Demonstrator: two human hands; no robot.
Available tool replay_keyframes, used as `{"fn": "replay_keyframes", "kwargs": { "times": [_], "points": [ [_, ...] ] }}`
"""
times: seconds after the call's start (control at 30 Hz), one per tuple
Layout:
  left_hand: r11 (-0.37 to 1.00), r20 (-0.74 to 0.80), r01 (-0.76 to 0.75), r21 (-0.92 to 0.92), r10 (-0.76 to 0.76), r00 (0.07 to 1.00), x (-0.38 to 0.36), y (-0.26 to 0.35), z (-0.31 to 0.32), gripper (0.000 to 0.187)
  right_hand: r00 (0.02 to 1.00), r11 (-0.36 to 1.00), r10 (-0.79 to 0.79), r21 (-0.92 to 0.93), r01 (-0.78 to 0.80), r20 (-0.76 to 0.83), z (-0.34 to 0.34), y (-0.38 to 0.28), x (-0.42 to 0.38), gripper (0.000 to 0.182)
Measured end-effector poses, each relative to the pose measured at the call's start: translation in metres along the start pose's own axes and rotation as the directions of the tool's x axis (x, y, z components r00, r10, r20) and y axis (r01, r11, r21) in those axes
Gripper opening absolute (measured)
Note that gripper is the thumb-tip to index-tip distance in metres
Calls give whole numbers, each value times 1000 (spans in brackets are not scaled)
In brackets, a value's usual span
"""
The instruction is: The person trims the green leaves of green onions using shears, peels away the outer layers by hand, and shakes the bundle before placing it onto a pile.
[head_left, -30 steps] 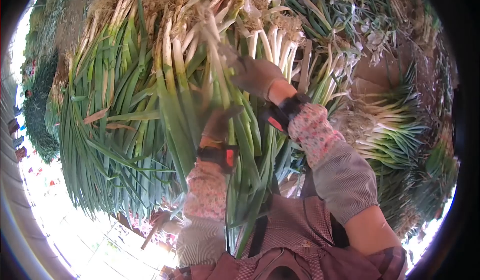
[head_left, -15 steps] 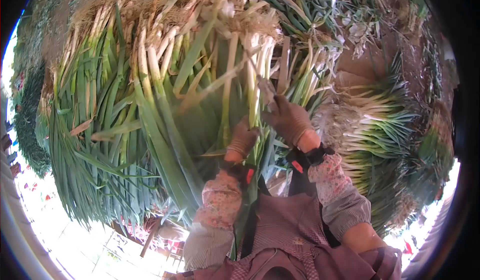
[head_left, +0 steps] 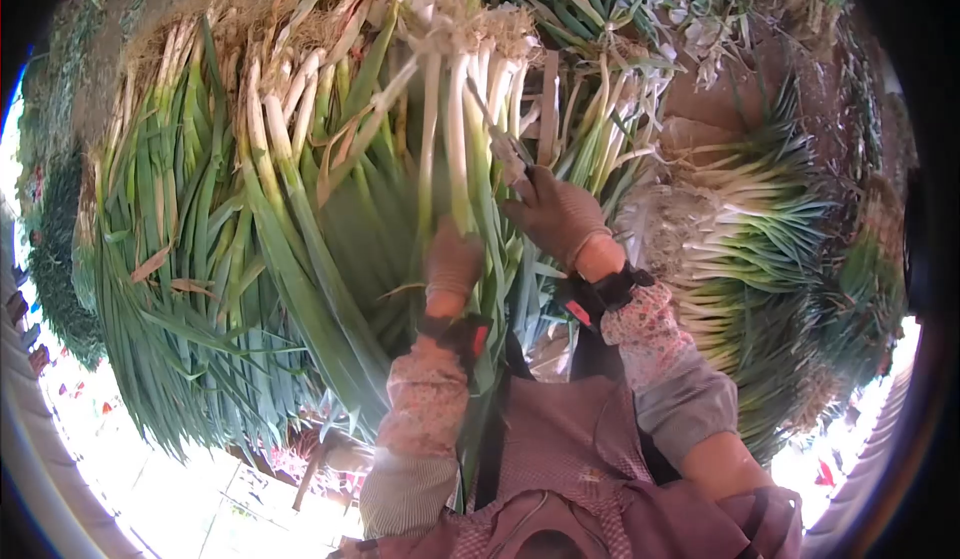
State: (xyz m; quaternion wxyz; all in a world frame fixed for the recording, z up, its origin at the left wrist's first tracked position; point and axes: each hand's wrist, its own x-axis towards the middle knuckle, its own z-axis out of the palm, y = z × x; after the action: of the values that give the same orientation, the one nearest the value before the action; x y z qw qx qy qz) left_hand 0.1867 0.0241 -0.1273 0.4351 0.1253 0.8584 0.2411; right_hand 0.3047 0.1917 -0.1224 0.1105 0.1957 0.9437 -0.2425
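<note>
My left hand [head_left: 455, 261], gloved in brown and smeared by motion, is closed around the green part of a leek [head_left: 458, 149] with a white lower stalk. Its roots point away from me, among other leeks lying side by side. My right hand [head_left: 560, 221], also gloved, grips a knife [head_left: 511, 159] by its pale handle. The thin blade slants up and left, overlapping the white stalks. Long leek leaves [head_left: 490, 339] hang down past my left wrist towards my lap.
A broad pile of leeks [head_left: 190, 219] spreads to the left, roots at the far end. Rows of thinner green onions [head_left: 765, 229] lie on the right beside brown cardboard [head_left: 710, 134]. Loose leaves and trimmings [head_left: 600, 19] cover the far side.
My left hand has moved left and slightly nearer the camera's centre-left, away from my right hand. The knife hand has shifted slightly left. The whole view has moved a little.
</note>
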Motion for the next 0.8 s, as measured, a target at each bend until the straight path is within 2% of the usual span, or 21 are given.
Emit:
{"fn": "replay_keyframes", "kwargs": {
  "times": [0.03,0.07,0.13,0.17,0.2,0.27,0.33,0.37,0.43,0.47,0.5,0.53,0.63,0.67,0.73,0.8],
  "points": [
    [1000,-8,27,9,-27,1000,2,5,2,42,999,1000,17,2,-18,30,-3,-3,0,17],
    [1000,-32,2,26,-1,999,3,8,5,43,992,995,102,-6,-102,75,-2,-3,4,17],
    [996,-96,-21,88,30,995,0,3,3,44,992,996,80,-47,-76,93,-5,-15,18,18],
    [998,-59,-46,39,48,997,12,-19,7,42,997,996,-24,-87,31,73,-11,-16,21,19],
    [992,-128,-71,106,84,988,7,-22,4,40,991,982,-124,-136,130,51,-16,-13,25,20],
    [963,-247,-127,239,187,951,2,-9,-5,35,995,992,-90,-85,93,38,-7,-3,35,24],
    [892,-326,9,452,155,933,-22,32,-56,34,994,994,-107,0,107,32,-32,-18,29,24],
    [843,-380,88,530,143,914,-22,40,-84,33,985,991,-131,-20,133,108,-41,-26,27,23],
    [724,-571,156,671,372,732,-19,39,-128,31,985,994,-28,108,10,173,-40,-42,22,25],
    [671,-557,221,707,338,759,-13,36,-142,30,978,984,18,169,-55,209,-39,-49,18,27],
    [612,-546,280,739,302,781,-3,32,-154,29,971,990,-126,85,111,202,-34,-53,13,31],
    [549,-538,333,766,265,800,8,28,-163,28,971,989,-119,113,97,207,-38,-61,10,27],
    [583,-540,332,741,223,812,51,5,-172,32,972,973,-32,231,-23,232,-49,-83,7,24],
    [662,-516,306,684,143,844,50,3,-174,35,968,962,-2,266,-67,252,-53,-87,6,25],
    [797,-440,265,542,0,898,33,36,-189,42,957,930,55,334,-153,285,-70,-90,7,28],
    [914,-401,108,391,63,914,2,62,-189,45,980,909,50,396,-125,195,-81,-88,4,27]
  ]
}}
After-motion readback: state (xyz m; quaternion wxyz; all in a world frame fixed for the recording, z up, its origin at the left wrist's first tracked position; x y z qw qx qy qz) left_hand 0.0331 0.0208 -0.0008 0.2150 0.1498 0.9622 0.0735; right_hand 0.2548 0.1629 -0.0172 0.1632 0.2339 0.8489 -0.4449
